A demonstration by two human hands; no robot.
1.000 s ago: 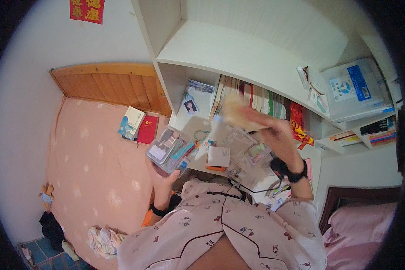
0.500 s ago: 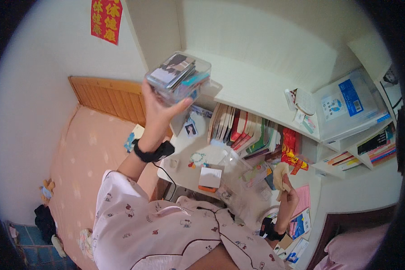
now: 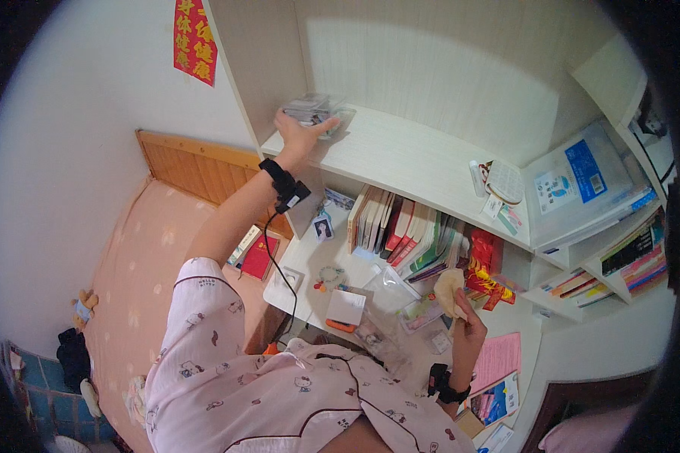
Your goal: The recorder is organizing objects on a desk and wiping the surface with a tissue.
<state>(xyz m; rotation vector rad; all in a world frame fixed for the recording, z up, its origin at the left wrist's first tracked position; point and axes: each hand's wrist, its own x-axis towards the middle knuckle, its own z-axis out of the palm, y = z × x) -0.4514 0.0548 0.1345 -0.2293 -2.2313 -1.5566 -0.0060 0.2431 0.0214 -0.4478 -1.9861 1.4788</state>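
My left hand (image 3: 299,139) is closed around a clear plastic box (image 3: 314,106) with a stack of cards in it. The box is at the left end of the white shelf (image 3: 408,152), close to the side panel; whether its base rests fully on the board I cannot tell. Over the right part of the desk, my right hand (image 3: 470,325) grips a beige cloth (image 3: 449,292), held up before the row of books. Both wrists wear black straps, and a cable hangs from the left one.
Upright books (image 3: 400,226) fill the space under the shelf. On the desk (image 3: 298,253) lie a white box (image 3: 346,308), a bracelet (image 3: 329,276) and clear plastic bags (image 3: 391,288). A clear file case (image 3: 582,185) stands at the shelf's right. The bed (image 3: 159,257) is on the left.
My left hand has moved the box of cards away from me and down to the shelf's left end. My right hand has shifted slightly left with the cloth.
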